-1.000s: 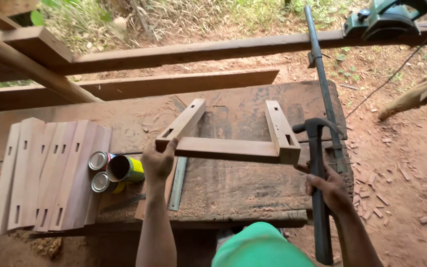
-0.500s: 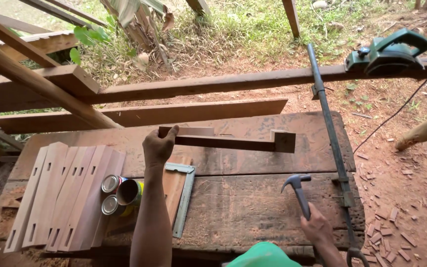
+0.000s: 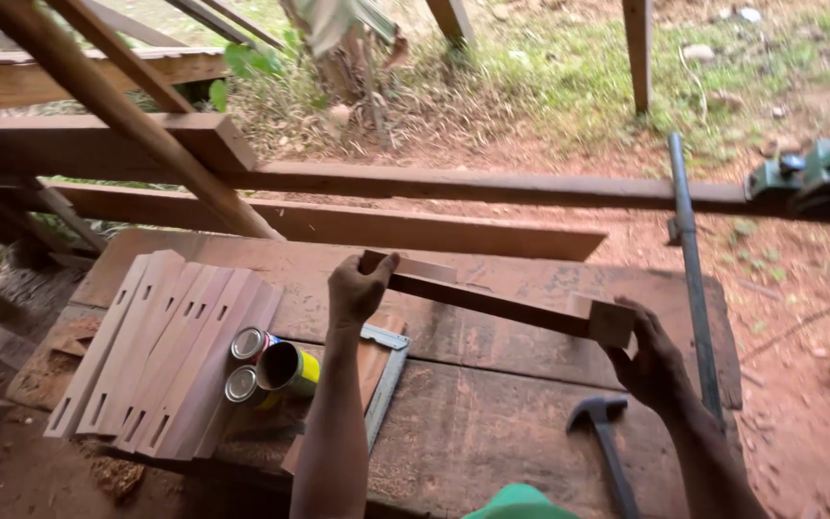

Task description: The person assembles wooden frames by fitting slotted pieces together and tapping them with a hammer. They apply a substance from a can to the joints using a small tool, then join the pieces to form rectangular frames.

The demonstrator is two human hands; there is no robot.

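Reddish-brown joined wooden frame (image 3: 492, 303) held up off the bench (image 3: 492, 423), long axis running from left hand (image 3: 357, 288) across to right hand (image 3: 647, 360). Fingers of both wrapped round its ends, one per end. Claw hammer (image 3: 599, 423) just below right fingers.

Both forearms are bare from the frame's lower edge to the wrists, with no sleeves, gloves, watch or rings showing. The left hand (image 3: 359, 288) and right hand (image 3: 653, 365) are uncovered. A bright green cap brim (image 3: 521, 503) juts in at bottom centre.
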